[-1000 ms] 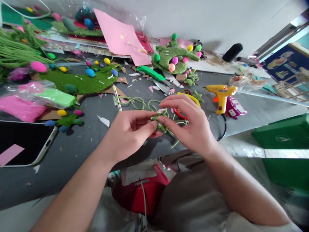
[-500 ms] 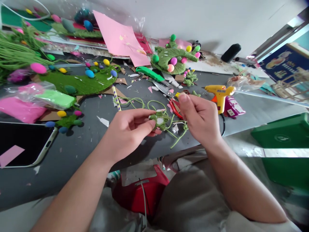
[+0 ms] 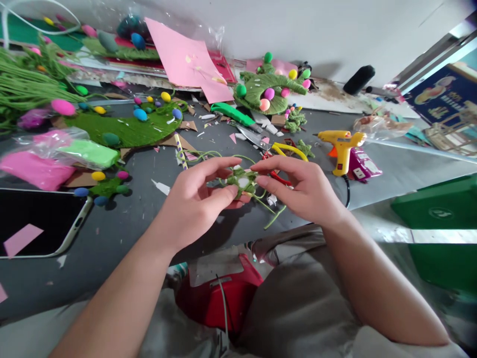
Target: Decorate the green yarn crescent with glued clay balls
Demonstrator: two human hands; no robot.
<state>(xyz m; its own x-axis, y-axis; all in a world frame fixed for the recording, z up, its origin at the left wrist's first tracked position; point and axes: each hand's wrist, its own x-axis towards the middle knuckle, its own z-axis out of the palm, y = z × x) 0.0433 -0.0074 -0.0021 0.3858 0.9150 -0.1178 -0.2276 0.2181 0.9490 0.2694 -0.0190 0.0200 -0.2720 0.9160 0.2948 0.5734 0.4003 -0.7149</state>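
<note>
A small piece wrapped in green yarn, with a white middle, is pinched by my left hand from its left side. At its right edge, the thumb and fingertips of my right hand close on the same piece. Loose green yarn trails from it over the grey table. Just behind my right hand lie scissors with yellow and red handles. A green-handled cutter rests further back.
A yellow glue gun stands on the right. A phone lies at the left. Green yarn shapes with coloured balls, a pink sheet and scraps cover the back. Green bins are at the right.
My right hand has come down and left from beside the scissors to the green-wrapped piece, uncovering the yellow handle. My left hand has stayed about where it was.
</note>
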